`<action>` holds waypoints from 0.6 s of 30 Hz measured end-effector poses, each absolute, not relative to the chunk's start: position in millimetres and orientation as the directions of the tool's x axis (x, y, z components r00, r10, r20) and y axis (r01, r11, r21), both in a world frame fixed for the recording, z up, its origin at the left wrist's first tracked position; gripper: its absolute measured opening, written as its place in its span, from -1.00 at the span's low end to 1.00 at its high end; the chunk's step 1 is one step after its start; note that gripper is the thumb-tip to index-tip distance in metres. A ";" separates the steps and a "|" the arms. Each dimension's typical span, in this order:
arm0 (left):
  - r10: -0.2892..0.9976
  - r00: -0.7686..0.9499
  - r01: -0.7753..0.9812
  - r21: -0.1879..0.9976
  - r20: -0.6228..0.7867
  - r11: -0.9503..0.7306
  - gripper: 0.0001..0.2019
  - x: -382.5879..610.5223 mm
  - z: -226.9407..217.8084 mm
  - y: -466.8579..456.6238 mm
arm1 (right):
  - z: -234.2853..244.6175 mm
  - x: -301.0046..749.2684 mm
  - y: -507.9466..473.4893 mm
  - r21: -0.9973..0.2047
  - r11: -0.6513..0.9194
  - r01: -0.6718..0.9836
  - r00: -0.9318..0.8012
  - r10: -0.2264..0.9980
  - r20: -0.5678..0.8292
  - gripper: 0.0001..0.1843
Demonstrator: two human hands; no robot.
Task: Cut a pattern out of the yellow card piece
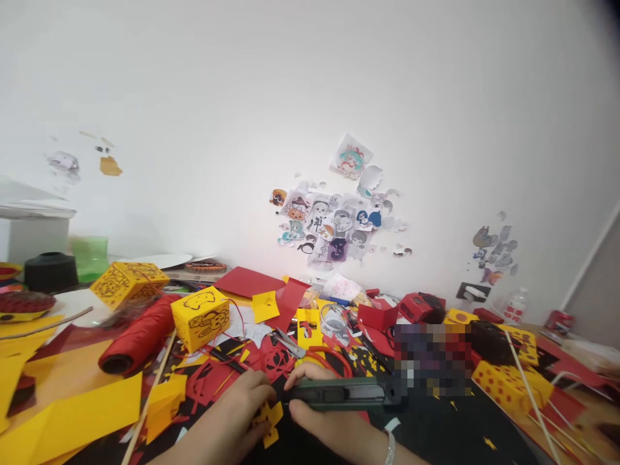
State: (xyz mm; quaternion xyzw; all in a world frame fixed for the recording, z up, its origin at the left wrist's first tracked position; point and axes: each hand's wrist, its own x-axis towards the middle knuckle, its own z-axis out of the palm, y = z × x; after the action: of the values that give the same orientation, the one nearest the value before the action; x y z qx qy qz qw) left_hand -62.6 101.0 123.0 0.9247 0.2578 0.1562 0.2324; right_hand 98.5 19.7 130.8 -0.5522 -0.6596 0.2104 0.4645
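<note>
My left hand point(230, 413) is closed on a small yellow cut-paper piece point(274, 429), which shows between and beyond the fingers. In my right hand point(324, 420) lies a dark green utility knife point(346, 394), gripped near its front end with the thumb below and the fingers above. Its tip points left toward the yellow paper; whether the blade touches it cannot be made out. A black work surface point(421, 426) lies beneath both hands. Just beyond them are red paper cutouts point(276, 358) and scissors with orange handles point(329, 358).
Left stand a red thread spool point(138, 339), a yellow decorated paper box point(201, 316) and a thin wooden stick point(150, 397). Yellow paper sheets point(82, 416) cover the near left. On the right is a yellow box with red dots point(511, 384). A wall point(217, 129) with stickers rises behind.
</note>
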 end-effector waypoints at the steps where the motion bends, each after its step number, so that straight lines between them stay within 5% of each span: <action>1: 0.554 0.815 0.396 0.535 0.169 -0.746 -0.69 -61.5 120.0 102.4 | 128.6 98.7 20.3 -0.791 0.299 0.534 0.045 0.924 0.379 -0.74; 6: 0.537 0.832 0.329 0.657 0.138 -0.678 -0.48 -60.6 119.9 106.8 | 119.4 105.8 25.4 -0.844 0.245 0.477 0.018 0.957 0.288 -0.73; 12: 0.582 0.792 0.295 0.719 0.183 -0.629 -0.44 -61.5 133.7 107.3 | 121.9 115.9 23.4 -0.742 0.327 0.585 -0.013 0.919 0.395 -0.83; 18: 0.393 0.880 0.112 0.690 0.265 -0.715 -0.52 -62.1 127.6 106.3 | 119.1 116.5 17.0 -0.749 0.350 0.563 0.004 0.905 0.426 -0.80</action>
State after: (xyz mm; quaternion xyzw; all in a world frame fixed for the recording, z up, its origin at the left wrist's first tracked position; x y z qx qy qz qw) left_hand -62.1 106.3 127.6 0.9039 0.1397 0.2007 0.3509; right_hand 116.5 17.0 119.1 -0.5389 -0.6810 0.1858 0.4598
